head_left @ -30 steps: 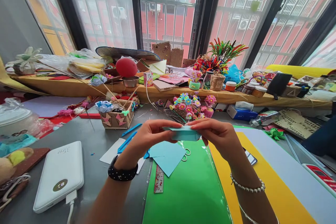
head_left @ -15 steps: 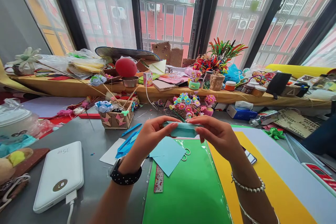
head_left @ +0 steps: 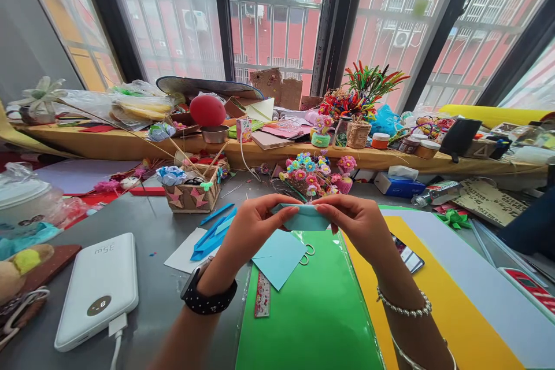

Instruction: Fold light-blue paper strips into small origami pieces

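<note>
A folded piece of light blue paper (head_left: pixel 307 218) is held up between both hands, above the far end of the green mat. My left hand (head_left: pixel 259 221) pinches its left end, thumb in front and fingers behind. My right hand (head_left: pixel 353 221) grips the other end the same way, with the thumb near the top edge. Below the hands, a light blue paper square (head_left: pixel 280 259) lies on the green mat (head_left: pixel 312 312), partly over a small patterned ruler (head_left: pixel 262 296). Scissors (head_left: pixel 307 254) show only their handle loops beside the square.
To the left lie blue folded strips (head_left: pixel 213 237) and a white power bank (head_left: pixel 99 289) with a cable. A cardboard box of paper flowers (head_left: pixel 193 191) and crocheted flowers (head_left: pixel 310 172) stand behind. A phone (head_left: pixel 408 254) rests on the yellow sheet (head_left: pixel 403 300) at right.
The folded paper has tilted, and its outline now tapers toward the ends. My right thumb has moved left along its top edge. Both hands have shifted slightly, uncovering more of the phone.
</note>
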{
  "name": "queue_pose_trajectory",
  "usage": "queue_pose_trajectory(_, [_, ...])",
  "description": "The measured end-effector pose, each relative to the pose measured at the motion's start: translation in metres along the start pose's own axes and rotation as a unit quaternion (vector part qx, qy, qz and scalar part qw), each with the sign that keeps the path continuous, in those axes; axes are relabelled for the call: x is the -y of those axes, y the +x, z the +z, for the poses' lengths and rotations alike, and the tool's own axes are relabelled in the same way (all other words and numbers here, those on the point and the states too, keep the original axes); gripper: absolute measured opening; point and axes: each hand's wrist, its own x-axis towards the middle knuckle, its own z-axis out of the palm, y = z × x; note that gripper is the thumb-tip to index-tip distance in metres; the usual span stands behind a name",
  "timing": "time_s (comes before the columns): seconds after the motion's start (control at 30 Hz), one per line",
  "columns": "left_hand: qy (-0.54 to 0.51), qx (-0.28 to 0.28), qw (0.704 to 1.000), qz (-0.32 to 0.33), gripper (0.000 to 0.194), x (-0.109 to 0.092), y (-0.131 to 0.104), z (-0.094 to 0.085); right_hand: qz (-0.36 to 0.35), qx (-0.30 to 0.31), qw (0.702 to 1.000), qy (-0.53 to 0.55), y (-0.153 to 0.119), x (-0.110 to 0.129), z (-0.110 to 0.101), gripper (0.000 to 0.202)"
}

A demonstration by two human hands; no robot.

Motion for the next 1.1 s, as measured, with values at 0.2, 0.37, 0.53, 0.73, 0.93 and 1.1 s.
queue_pose_trajectory(0.2, [-0.020,0.008,0.999,-0.032,0.021,0.0019,0.0007,0.0002,0.015,0.006,1.000,-0.009,0.0013,-0.0037,0.0005,0.021])
queue_pose_trajectory(0.37, [-0.016,0.012,0.998,-0.056,0.022,0.0008,0.0009,0.0002,0.017,0.015,0.999,-0.028,0.0021,-0.0050,0.0012,0.024])
queue_pose_trajectory(0.53, [0.015,0.010,0.998,-0.061,0.024,-0.0014,0.0004,0.0021,0.011,0.022,0.999,-0.041,0.0024,-0.0041,0.0014,0.021])
queue_pose_trajectory(0.73, [0.064,-0.010,0.997,-0.039,0.022,0.0003,0.0003,0.0037,-0.005,0.025,0.997,-0.067,0.0009,-0.0021,0.0036,0.021])
queue_pose_trajectory(0.93, [0.085,-0.015,0.996,-0.015,0.020,0.0010,-0.0002,0.0065,-0.024,0.007,0.996,-0.081,0.0000,-0.0033,0.0076,0.017])
queue_pose_trajectory(1.1, [0.114,-0.025,0.993,0.005,0.020,0.0005,-0.0007,0.0076,-0.030,-0.018,0.996,-0.082,-0.0005,-0.0065,0.0092,0.015])
